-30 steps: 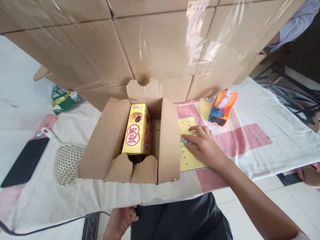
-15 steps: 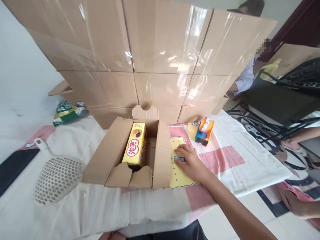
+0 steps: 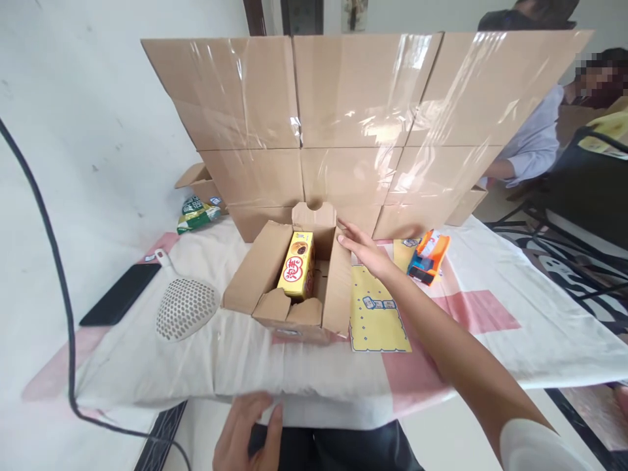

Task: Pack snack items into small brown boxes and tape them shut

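Observation:
An open cardboard box (image 3: 260, 275) sits on the cloth-covered table (image 3: 196, 366), with a yellow snack carton (image 3: 297, 264) standing inside. My right hand (image 3: 360, 247) reaches over the box's right flap (image 3: 338, 288), fingers spread, holding nothing. A flat yellow card (image 3: 377, 313) lies on the cloth just right of the box, below my forearm. My left hand (image 3: 248, 435) hovers low at the table's front edge, fingers loosely apart and holding nothing.
A wall of taped cardboard boxes (image 3: 353, 124) stands behind. An orange tape dispenser (image 3: 428, 256) lies right of the box. A white perforated scoop (image 3: 185, 306), a black phone (image 3: 118, 294) and a green packet (image 3: 197, 214) lie left. Another person (image 3: 534, 140) sits at the back right.
My right hand has lifted off the yellow card and moved up toward the box's right flap. My left hand has risen into view. The camera has tilted up and back.

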The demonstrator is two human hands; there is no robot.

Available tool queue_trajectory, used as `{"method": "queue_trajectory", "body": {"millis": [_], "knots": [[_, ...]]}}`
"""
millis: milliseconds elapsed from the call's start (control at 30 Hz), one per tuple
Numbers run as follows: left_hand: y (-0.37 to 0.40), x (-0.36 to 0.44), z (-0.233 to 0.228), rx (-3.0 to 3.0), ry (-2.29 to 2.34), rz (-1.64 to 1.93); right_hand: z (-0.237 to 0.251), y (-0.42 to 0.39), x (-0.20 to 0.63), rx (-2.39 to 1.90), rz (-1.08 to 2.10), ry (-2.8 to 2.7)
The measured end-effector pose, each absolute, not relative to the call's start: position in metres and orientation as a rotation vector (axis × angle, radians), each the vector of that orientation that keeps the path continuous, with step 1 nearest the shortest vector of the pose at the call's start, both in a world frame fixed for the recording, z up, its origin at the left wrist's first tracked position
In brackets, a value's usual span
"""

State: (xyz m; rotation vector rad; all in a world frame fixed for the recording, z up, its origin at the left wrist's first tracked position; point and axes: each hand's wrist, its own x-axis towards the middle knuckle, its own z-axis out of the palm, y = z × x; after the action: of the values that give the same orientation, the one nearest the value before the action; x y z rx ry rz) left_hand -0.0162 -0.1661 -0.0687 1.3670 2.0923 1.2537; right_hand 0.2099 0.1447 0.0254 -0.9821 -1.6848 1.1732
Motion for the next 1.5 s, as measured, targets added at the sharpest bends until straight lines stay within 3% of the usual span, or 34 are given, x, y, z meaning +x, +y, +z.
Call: {"method": "queue_trajectory", "body": {"millis": [67,167,500,633,700,867,1100,1500], "knots": [[-0.14,-0.009,-0.051,1.538,2.009,1.533,0.022,0.145,0.204,-0.896,1.205,-1.703],[-0.099,-0.013,-0.036,1.697,1.931,1.657,0.017,0.128,0.209,-0.798,1.28,-1.832],[-0.047,-0.073,-0.011,2.175,1.959,1.51,0.017,0.089,0.208,-0.758,0.819,-2.196],[-0.038,-0.093,-0.015,2.392,1.992,1.311,0.016,0.088,0.2,-0.761,0.855,-2.113],[-0.035,-0.104,-0.015,2.436,1.937,1.394,0.017,0.087,0.2,-0.745,0.919,-2.079],[-0.006,-0.117,0.011,1.957,1.867,1.882,0.017,0.086,0.201,-0.729,0.969,-1.978],[0.046,-0.119,0.045,1.384,1.516,1.34,0.003,0.088,0.187,-0.753,0.948,-1.897],[0.049,-0.121,0.033,1.408,1.351,1.446,0.003,0.096,0.203,-0.776,1.016,-1.872]]}}
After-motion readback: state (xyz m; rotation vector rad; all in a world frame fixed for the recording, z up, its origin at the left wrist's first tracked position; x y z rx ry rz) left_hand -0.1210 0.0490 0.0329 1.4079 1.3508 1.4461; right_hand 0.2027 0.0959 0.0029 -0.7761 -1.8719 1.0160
